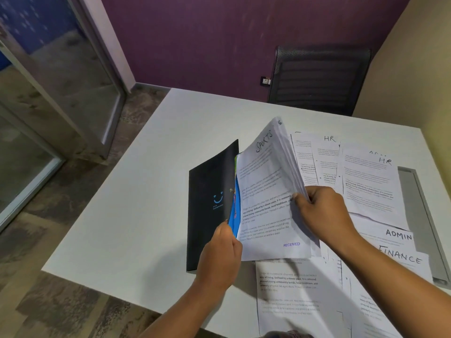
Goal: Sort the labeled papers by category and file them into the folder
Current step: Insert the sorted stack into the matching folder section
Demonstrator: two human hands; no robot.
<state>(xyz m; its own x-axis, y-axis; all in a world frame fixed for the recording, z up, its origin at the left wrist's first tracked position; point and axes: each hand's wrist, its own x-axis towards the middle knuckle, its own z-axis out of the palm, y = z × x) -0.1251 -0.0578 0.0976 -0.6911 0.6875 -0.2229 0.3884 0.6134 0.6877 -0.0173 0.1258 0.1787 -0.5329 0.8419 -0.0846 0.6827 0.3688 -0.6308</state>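
Note:
A black folder with a blue smile mark stands tilted open on the white table; coloured dividers show at its inner edge. My left hand grips the folder's lower front edge. My right hand pinches a stack of printed sheets at its right edge; the top sheet reads SPORTS and carries a RECEIVED stamp. The stack's left edge sits inside the folder's opening. Loose papers lie to the right: two headed HR, one ADMIN, one FINANCE.
More printed sheets lie at the table's near edge under my right arm. A grey cable channel runs along the table's right side. A black mesh chair stands behind the table. A glass door is on the left.

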